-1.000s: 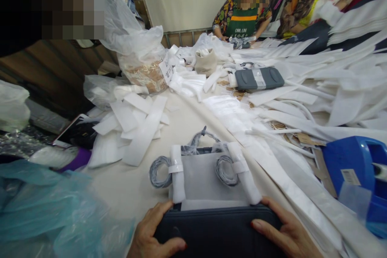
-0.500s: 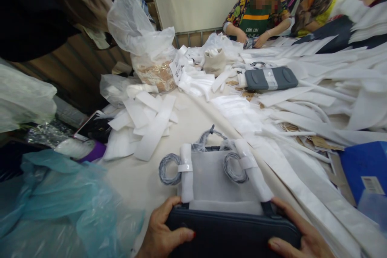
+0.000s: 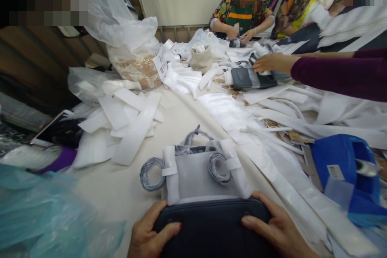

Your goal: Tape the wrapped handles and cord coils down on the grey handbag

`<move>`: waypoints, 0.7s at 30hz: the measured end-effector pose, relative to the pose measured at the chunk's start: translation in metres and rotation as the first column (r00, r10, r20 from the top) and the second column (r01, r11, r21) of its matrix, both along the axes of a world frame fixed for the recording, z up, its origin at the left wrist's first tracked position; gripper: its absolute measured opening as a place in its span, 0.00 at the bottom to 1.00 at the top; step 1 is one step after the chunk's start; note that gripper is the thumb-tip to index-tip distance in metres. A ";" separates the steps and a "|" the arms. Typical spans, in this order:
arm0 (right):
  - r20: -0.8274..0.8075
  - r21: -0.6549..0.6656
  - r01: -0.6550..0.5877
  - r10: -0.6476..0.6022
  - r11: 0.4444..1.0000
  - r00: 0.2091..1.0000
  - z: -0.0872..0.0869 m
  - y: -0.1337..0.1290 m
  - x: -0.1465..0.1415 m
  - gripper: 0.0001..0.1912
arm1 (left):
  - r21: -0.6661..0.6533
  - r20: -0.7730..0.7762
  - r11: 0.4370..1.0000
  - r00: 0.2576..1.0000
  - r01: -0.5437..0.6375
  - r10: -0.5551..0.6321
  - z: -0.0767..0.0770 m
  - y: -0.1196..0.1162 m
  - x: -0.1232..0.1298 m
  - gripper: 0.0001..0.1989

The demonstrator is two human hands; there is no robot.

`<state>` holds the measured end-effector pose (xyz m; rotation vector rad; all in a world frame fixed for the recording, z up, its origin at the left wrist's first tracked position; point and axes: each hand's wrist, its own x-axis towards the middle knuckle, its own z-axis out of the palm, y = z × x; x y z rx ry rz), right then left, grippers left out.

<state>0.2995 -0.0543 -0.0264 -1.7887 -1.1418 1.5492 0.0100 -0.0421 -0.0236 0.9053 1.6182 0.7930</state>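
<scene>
Cream table (image 3: 121, 193) in a strip-lit room, one panel (image 3: 187, 4) behind it.
Left hand (image 3: 152, 229) and right hand (image 3: 276, 225) clasp one bag (image 3: 211, 227) at the table's near edge; on the table, two coils (image 3: 151, 188).

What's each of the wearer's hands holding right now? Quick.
Left hand: holding the dark bag by its left side, thumb on the face.
Right hand: holding the same bag by its right side.
</scene>
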 end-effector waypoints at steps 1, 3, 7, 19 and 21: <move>-0.051 -0.022 0.009 -0.011 1.000 0.999 -0.001 0.001 -0.002 0.28 | -0.013 -0.004 1.000 1.000 0.018 -0.018 -0.001 0.001 0.000 0.24; -0.102 -0.040 0.020 -0.024 0.999 0.994 -0.005 0.003 -0.003 0.26 | -0.025 -0.039 0.998 0.997 0.058 -0.059 -0.003 0.004 0.000 0.24; 0.075 0.023 -0.010 0.008 1.000 0.997 -0.011 0.008 -0.005 0.26 | -0.052 -0.109 0.990 0.985 0.132 -0.137 -0.005 0.010 0.001 0.21; 0.738 0.595 -0.363 -0.308 0.717 0.601 -0.019 0.005 -0.007 0.28 | -0.103 -0.372 0.981 0.908 0.164 -0.192 -0.007 0.017 0.005 0.21; 0.745 0.665 -0.586 -0.347 0.463 0.570 -0.016 0.008 -0.016 0.17 | -0.089 -0.371 0.982 0.909 0.169 -0.190 -0.008 0.017 0.005 0.21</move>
